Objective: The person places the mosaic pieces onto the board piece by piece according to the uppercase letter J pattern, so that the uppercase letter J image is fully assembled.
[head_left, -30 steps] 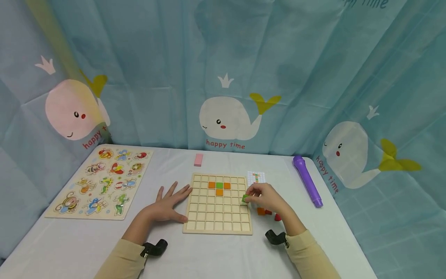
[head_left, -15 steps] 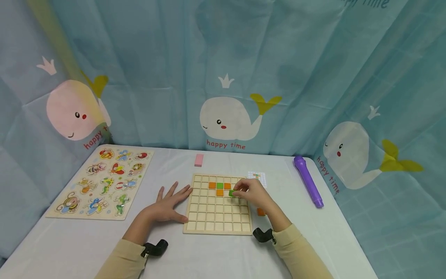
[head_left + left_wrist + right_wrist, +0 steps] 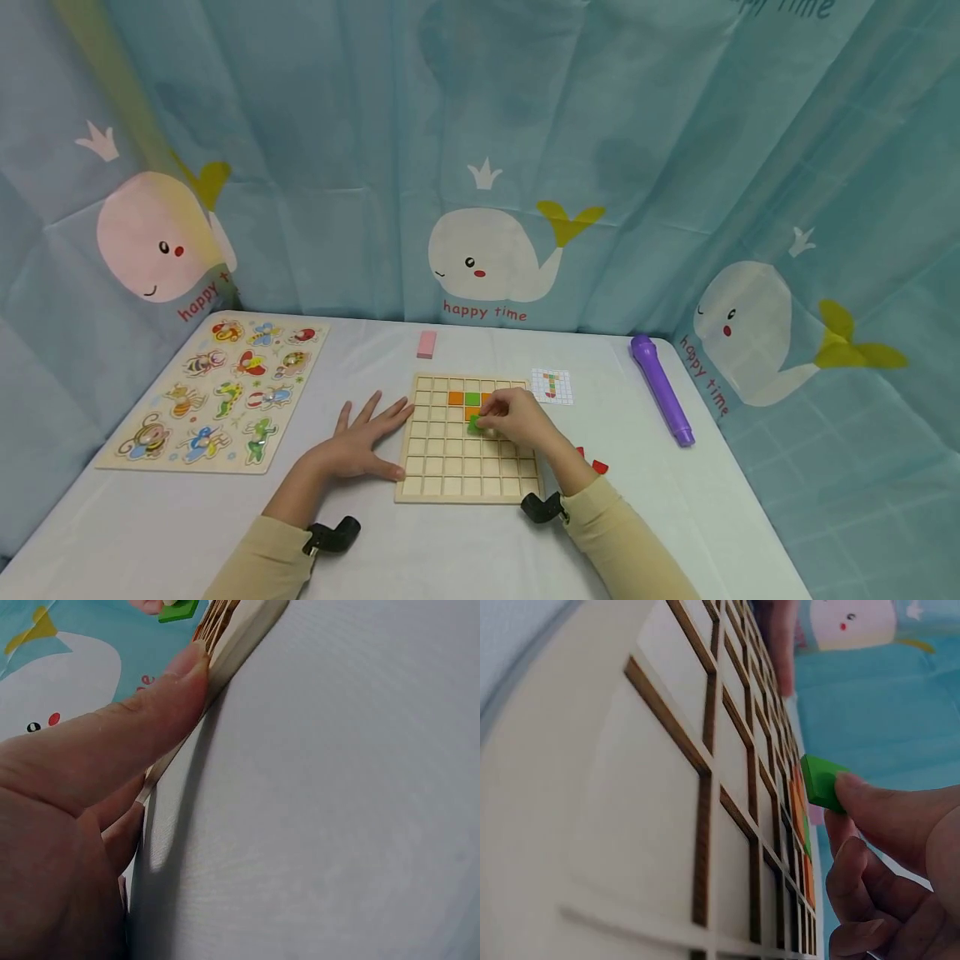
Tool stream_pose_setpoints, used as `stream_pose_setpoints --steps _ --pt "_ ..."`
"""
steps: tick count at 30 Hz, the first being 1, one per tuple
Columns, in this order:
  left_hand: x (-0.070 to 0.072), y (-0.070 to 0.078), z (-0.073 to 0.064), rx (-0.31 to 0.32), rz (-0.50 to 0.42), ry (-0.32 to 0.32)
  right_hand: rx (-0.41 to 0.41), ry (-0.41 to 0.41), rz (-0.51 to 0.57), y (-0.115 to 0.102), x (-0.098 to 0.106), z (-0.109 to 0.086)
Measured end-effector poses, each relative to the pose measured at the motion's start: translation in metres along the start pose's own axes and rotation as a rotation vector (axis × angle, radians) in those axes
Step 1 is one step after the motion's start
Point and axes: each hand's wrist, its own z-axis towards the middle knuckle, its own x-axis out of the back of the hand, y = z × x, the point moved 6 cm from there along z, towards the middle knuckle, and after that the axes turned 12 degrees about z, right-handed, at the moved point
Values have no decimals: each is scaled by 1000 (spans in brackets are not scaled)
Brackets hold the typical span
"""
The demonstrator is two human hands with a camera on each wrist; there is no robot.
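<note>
A wooden grid board [image 3: 472, 487] lies on the table in front of me. Orange tiles [image 3: 456, 398] and a green tile sit in its upper cells. My right hand [image 3: 520, 419] pinches another green tile [image 3: 823, 781] between thumb and fingers, close over the cell just below the lower orange tile. In the right wrist view this tile stands tilted above the grid. My left hand [image 3: 362, 442] rests with fingers spread at the board's left side, its thumb [image 3: 176, 686] and fingertips touching the edge.
A small pattern card [image 3: 552, 387] lies beyond the board's right corner. Red pieces [image 3: 600, 467] lie right of the board, partly behind my right forearm. A purple stick-shaped toy [image 3: 663, 390] is farther right, a pink block [image 3: 427, 344] behind, and an insect puzzle board [image 3: 225, 392] at left.
My right hand has carried the green tile leftward from the board's right edge to below the lower orange tile. The left hand has stayed in place.
</note>
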Motion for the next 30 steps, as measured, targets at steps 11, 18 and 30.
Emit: stream_pose_setpoints --steps 11,18,30 --pt "0 4 0 19 20 8 -23 -22 -80 2 -13 1" --pt "0 3 0 28 21 7 -12 -12 -165 1 -15 0" --pt "-1 2 0 25 23 3 -1 -7 -131 -2 -1 -8"
